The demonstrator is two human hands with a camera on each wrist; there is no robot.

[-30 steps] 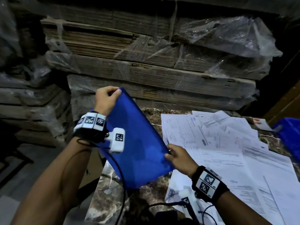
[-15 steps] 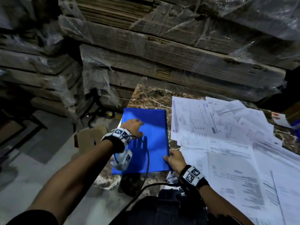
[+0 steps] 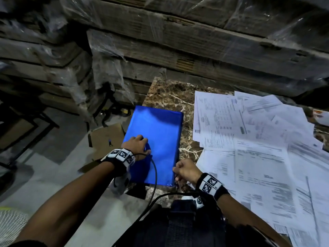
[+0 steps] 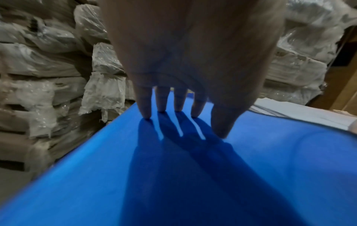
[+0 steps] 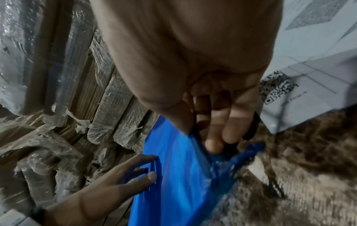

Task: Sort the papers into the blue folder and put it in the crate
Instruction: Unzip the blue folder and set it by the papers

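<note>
Head view has the blue folder (image 3: 156,145) lying flat at frame centre on the marble tabletop (image 3: 170,97), its left edge overhanging, the left hand (image 3: 136,146) resting on it, the right hand (image 3: 187,171) at its near right corner, and loose papers (image 3: 249,148) fanned across the right half. Left wrist view shows straight fingers (image 4: 144,105) pressing down on the blue cover, nothing grasped. Right wrist view catches thumb and fingers (image 5: 212,143) pinching the folder's edge at lower centre, lifting it off the marble.
</note>
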